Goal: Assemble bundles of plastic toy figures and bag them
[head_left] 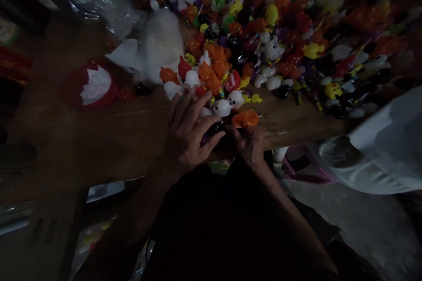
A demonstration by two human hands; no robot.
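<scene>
My left hand (188,134) rests over the near edge of a cluster of small plastic toys, fingers spread. Beside its thumb and forefinger sits a dark toy (216,127); I cannot tell whether they touch it. White skull-like toys (222,107) lie just beyond the fingertips. At the table edge my right hand (249,145) is closed, its fingers curled down; what they hold, if anything, is hidden. An orange figure toy (245,118) lies right above its knuckles. Further off in the cluster are orange toys (211,74) and a red toy (232,81).
A large heap of mixed toys (273,48) covers the table's far right. At left stand a red round container (69,88) with torn white paper, and a whitish plastic bag (163,44). A person in pale clothing (392,140) is at right, near a pink stool-like object (310,173).
</scene>
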